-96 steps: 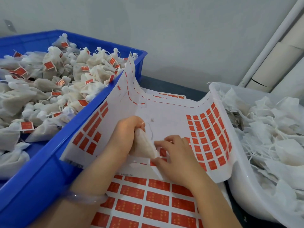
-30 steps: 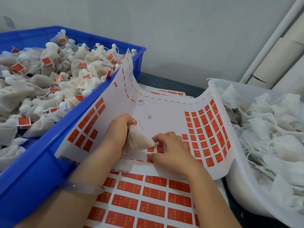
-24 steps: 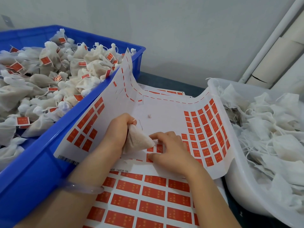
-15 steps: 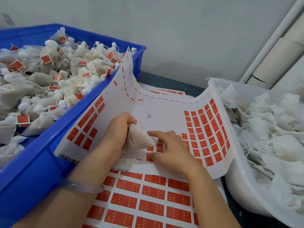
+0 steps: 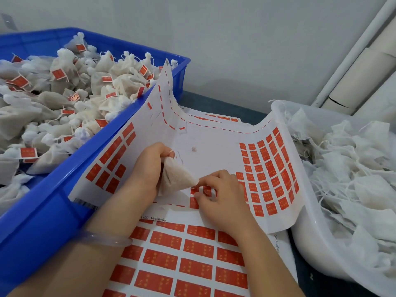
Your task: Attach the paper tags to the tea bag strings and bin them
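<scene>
In the head view, a beige filled mesh tea bag (image 5: 174,177) is gripped by the left hand (image 5: 150,168) above a white sheet of labels (image 5: 214,151). A red rectangular paper tag (image 5: 194,191) there is pinched by the right hand (image 5: 222,200), apparently mid-peel. Next it must be folded round the thin string (image 5: 181,160), then binned in the blue plastic crate (image 5: 42,211).
</scene>
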The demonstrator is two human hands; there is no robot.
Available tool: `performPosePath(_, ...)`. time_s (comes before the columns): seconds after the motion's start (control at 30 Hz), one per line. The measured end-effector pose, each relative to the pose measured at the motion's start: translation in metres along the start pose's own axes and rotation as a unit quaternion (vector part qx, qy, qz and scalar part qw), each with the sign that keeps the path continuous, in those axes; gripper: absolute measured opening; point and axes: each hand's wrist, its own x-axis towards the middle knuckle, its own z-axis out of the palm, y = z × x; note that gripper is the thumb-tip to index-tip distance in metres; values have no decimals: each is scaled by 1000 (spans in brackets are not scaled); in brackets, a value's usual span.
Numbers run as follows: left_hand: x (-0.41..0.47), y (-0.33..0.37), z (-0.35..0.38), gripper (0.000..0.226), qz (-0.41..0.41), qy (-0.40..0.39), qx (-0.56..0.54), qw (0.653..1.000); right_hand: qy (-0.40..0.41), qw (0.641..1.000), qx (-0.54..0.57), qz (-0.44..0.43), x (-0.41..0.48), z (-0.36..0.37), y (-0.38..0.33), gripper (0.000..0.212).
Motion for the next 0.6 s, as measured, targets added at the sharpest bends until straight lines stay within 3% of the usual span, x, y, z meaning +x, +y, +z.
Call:
performPosePath(0.2, 2, -2, -1, 22, 8, -2, 7, 1000, 32, 999, 15, -9, -1, 2, 1, 8)
performPosePath(0.6, 5, -3, -2, 23, 9, 5, 2, 1000, 42, 994, 96, -23, -6, -8, 1, 28)
